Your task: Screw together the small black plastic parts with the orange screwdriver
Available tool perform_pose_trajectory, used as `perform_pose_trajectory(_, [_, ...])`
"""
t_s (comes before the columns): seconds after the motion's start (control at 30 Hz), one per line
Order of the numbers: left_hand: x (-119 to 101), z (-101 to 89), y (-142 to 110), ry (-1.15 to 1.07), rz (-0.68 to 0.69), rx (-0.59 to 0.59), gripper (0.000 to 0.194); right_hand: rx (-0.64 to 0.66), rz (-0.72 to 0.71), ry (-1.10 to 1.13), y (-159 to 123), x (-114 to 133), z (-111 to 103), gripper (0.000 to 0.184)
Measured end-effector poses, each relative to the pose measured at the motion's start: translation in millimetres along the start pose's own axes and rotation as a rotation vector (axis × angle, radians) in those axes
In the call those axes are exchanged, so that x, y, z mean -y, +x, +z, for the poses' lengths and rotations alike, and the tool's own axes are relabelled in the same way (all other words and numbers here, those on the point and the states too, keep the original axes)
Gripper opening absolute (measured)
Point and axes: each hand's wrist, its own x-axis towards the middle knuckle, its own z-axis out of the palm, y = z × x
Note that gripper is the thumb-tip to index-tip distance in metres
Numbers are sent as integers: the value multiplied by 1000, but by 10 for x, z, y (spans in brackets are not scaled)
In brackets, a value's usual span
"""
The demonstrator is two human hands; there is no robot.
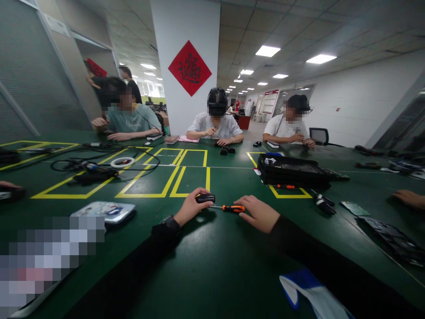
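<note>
A pixelated flat object [43,266] lies nearest the camera, filling the lower left corner of the green table [206,274]. Just beyond it rests a flat device in a pale patterned case [104,212], and farther back black cables [83,165] tangle around a white ring [122,162] over the yellow tape outlines [142,195]. Near the middle, the left hand [194,208], a dark band [171,225] at its wrist, has its fingers closed around a black rounded object [205,198]. A screwdriver [232,208] with an orange-and-black handle lies crosswise between the hands, its metal shaft pointing left and reaching the left hand, just below the black rounded object. The right hand [259,213] has fingers and thumb together on the handle's right end. Across the table sit three people, in a teal top [133,120], a white shirt [215,126] and a white T-shirt [282,128]. Rightward are black trays [292,170], an orange-and-black tool [285,186] beside their near edge, a black device [323,204], and a blue-and-white item [308,288] close to the camera. Farther right lie a green board [354,208] and a dark frame [392,235], with another person's hand [410,198] beyond them.
</note>
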Motion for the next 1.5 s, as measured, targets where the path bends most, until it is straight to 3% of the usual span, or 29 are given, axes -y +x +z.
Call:
perform_pose_trajectory(0.13, [-73, 134, 2, -116, -45, -32, 40, -156, 90, -134, 188, -1, 540, 24])
perform_pose_trajectory(0.23, [-108, 143, -38, -187, -97, 40, 41, -203, 162, -37, 163, -68, 680, 19])
perform_pose_trajectory(0.43, [-138, 132, -87, -250, -174, 114, 41, -361, 170, 398, 96, -70, 597, 19])
perform_pose_trajectory(0.6, [-68, 174, -97, -256, -188, 73, 40, -302, 160, 728, 110, -4, 608, 17])
perform_pose_trajectory(0.77, [-42, 167, -94, -190, -135, 90, 46, -274, 168, 726, 93, 2, 617, 15])
perform_pose_trajectory(0.93, [-71, 88, -70, -65, -78, 141, 33, -256, 174, 755, 85, -1, 602, 12])
perform_pose_trajectory(1.07, [-87, 76, -71, -12, -18, 112, 23, -224, 159, 782, 82, 3, 598, 12])
perform_pose_trajectory(1.5, [-70, 92, -89, -109, -79, 155, 12, -210, 149, 787, 86, -25, 618, 12])
